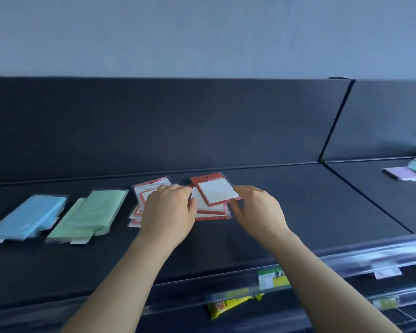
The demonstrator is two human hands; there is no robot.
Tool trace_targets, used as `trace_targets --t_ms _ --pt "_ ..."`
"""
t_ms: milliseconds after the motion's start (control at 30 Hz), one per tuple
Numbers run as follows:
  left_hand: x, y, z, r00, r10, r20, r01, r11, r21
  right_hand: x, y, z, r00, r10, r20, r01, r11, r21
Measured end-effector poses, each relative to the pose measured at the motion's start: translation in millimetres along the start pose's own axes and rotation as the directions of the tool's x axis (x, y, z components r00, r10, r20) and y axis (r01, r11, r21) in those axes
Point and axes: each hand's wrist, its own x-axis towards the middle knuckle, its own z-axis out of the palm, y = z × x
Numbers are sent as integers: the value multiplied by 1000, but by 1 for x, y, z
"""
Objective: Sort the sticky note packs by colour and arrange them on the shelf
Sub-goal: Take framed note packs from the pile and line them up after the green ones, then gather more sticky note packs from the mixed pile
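Left fingers (181, 191), half curled, pinch the left edge of the red stack (214, 194); right fingers (245, 190), likewise bent, pinch its right edge. The left hand (168, 210) partly covers a second stack (147, 189), and the right hand (259, 210) hovers over the shelf (310, 203). Green packs (91, 212) and blue packs (27, 217) lie further left.

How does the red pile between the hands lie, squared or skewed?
Skewed: the top pack sits turned and shifted, with red edges of the lower packs showing beneath it.

Grey wall (202, 32) — yellow packet (227, 306) below price rail (360, 258).
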Motion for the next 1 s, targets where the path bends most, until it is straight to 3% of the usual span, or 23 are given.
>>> trace_targets --t_ms 233,667,1000 --pt "15 93 24 998 70 2 -69 996 -57 -27 89 -51 989 134 -55 -138 988 -76" --pt "45 332 97 987 149 53 -132 962 -241 -77 307 -158 953 292 -77 -301 940 -162" --pt "106 440 148 962 225 152 -183 951 -250 -72 427 -196 899 424 -106 -436 887 -150"
